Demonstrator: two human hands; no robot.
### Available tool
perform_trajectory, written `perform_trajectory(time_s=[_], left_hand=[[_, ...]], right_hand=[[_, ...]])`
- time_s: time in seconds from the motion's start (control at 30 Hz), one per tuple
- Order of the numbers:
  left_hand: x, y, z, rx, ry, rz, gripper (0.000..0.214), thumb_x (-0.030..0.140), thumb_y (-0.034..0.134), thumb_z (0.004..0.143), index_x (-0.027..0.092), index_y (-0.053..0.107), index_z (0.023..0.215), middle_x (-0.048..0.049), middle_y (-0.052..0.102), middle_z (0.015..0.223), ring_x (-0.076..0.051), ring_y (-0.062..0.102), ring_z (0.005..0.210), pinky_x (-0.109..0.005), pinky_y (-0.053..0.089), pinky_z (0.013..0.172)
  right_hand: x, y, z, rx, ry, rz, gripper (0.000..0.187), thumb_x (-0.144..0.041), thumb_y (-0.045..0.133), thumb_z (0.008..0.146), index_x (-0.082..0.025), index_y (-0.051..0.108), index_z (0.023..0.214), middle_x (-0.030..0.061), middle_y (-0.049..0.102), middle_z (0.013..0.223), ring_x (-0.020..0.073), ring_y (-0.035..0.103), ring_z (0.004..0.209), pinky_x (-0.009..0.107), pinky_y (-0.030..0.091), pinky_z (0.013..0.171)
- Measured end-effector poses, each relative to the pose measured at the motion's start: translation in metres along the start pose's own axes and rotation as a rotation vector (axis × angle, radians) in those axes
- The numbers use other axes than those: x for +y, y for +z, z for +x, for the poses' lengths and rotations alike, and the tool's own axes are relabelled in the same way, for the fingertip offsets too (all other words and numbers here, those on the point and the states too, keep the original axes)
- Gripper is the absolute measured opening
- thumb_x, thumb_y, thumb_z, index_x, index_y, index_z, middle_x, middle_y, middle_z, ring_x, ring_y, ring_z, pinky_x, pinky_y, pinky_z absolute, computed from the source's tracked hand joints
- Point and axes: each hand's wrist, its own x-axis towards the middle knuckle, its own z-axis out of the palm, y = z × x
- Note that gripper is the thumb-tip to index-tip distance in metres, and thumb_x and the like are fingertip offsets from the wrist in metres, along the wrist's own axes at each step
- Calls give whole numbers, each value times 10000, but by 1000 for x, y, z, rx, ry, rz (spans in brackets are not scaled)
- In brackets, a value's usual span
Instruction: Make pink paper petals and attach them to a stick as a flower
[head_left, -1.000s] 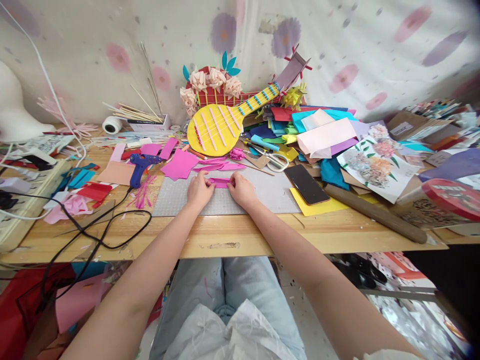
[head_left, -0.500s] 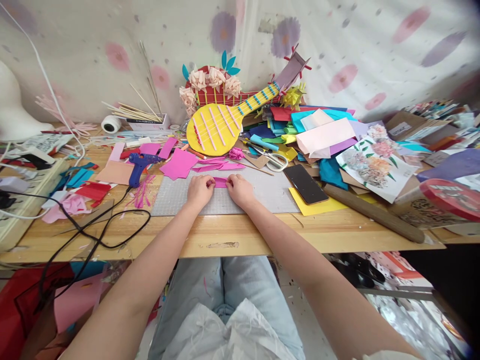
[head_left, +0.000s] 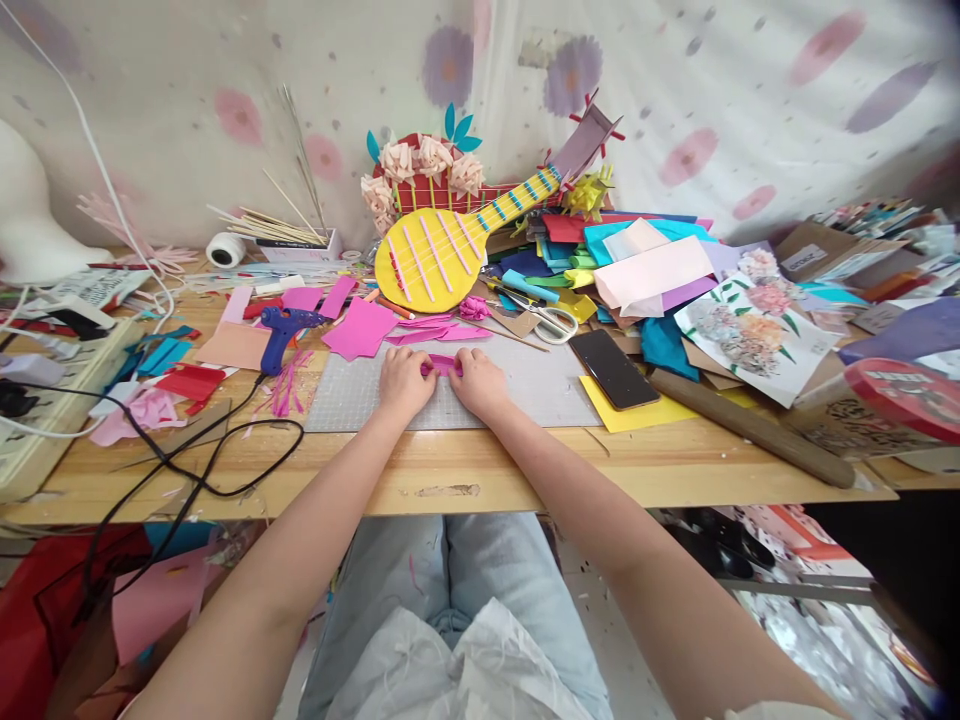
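Between my two hands is a small magenta paper strip (head_left: 444, 366), pinched at both ends just above the grey cutting mat (head_left: 555, 390). My left hand (head_left: 406, 381) is closed on its left end, and my right hand (head_left: 478, 382) on its right end. The fingers cover most of the strip. Behind the hands lie several magenta strips (head_left: 427, 330), a rolled magenta paper flower (head_left: 473, 308) and magenta paper pieces (head_left: 360, 327). A yellow paper lute (head_left: 431, 260) leans at the back.
A blue glue gun (head_left: 283, 335) with a looping black cable lies left of the mat. White-handled scissors (head_left: 556, 324), a phone (head_left: 613, 368) and a long wooden stick (head_left: 750, 425) lie to the right. Coloured paper (head_left: 652, 270) is piled behind them.
The hands have drawn slightly closer together, and the magenta strip between them now looks shorter and bent. The whole view has shifted slightly.
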Motion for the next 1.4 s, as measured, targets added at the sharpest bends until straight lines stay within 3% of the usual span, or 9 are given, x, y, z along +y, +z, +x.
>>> perform_trajectory(time_s=[0.17,0.4,0.5,0.67,0.87,1.0,1.1,1.2,1.4], left_hand=[[-7,2,1,-1,-19,-49,180,170,503,745,232,671,760,-83,577,821,-259,459,928,-396,391,841],[-11,2,1,2,-44,-121,213,116,482,725,242,647,771,-61,570,801,-240,478,895,-384,401,836],[-13,1,2,28,-38,-152,210,107,525,691,235,589,846,-49,569,807,-230,486,886,-386,391,865],[-19,2,9,55,-15,-194,240,126,537,680,207,554,905,-65,596,984,-223,489,996,-377,361,932],[-21,2,38,-127,-80,-163,174,267,445,784,201,605,774,-57,650,836,-192,568,815,-328,430,777],[-21,0,59,-310,-105,-92,141,341,594,676,202,609,686,-50,666,765,-176,578,699,-285,423,637],[-21,-4,68,-395,-117,-82,237,431,623,627,198,590,593,-29,645,632,-154,552,600,-260,391,559],[-23,-7,68,-490,-58,-175,235,416,628,607,183,602,601,-6,618,567,-127,521,549,-236,368,520],[-25,-6,55,-426,112,-283,107,273,601,641,174,607,682,1,622,657,-119,524,595,-239,395,575]], right_hand=[[7,2,1,-8,-2,20,275,-145,323,863,-187,500,1069,118,544,1058,222,551,894,329,418,718],[9,2,3,-21,-3,51,289,-123,311,856,-177,485,1081,131,523,1073,217,540,875,328,418,716],[10,1,1,38,7,54,282,-134,343,844,-170,493,1080,132,510,1083,221,528,901,323,418,728],[16,-2,0,131,-60,60,319,-151,416,816,-178,536,1110,110,510,1083,226,464,1009,321,385,847],[18,-1,3,63,-137,35,307,-156,377,853,-207,609,1047,87,551,1045,220,435,1009,326,358,877],[20,1,4,57,-141,47,299,-157,381,856,-204,607,1045,91,556,1037,212,435,1013,325,359,871],[22,3,5,79,-148,73,295,-148,391,844,-192,610,1036,94,560,1027,212,442,996,331,357,885],[24,6,6,140,-147,116,313,-127,420,810,-169,602,1061,100,559,1041,220,447,994,339,350,914],[26,10,8,177,-178,207,377,-164,478,770,-170,564,1137,95,558,1118,233,441,1053,362,350,934]])
